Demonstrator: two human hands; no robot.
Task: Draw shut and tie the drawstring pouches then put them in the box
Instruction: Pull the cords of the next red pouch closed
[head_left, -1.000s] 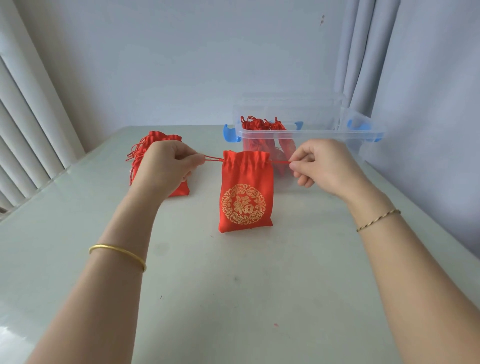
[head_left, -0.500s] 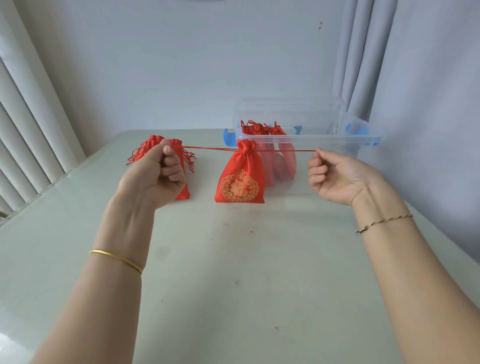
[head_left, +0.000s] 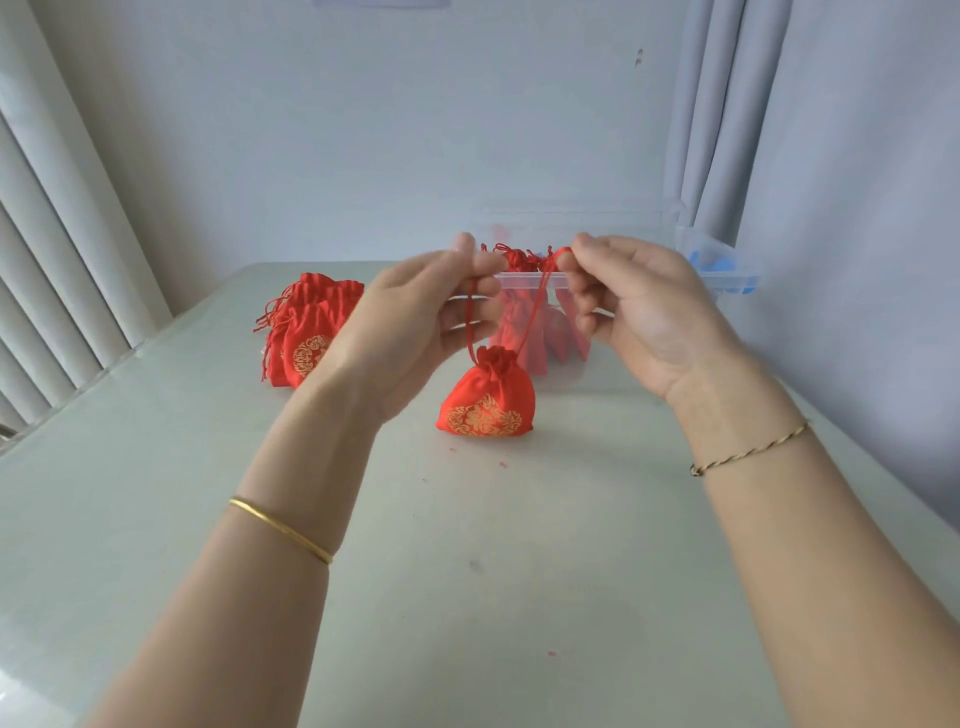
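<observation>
We're pinching the cords (head_left: 533, 312) of the shut pouch (head_left: 488, 400) in left hand (head_left: 410, 322) and right hand (head_left: 644, 312), guessing we're knotting them next.

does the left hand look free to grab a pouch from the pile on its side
Probably not yet: the left hand pinches the drawstring of the middle pouch. The pile lies unblocked beside it.
</observation>
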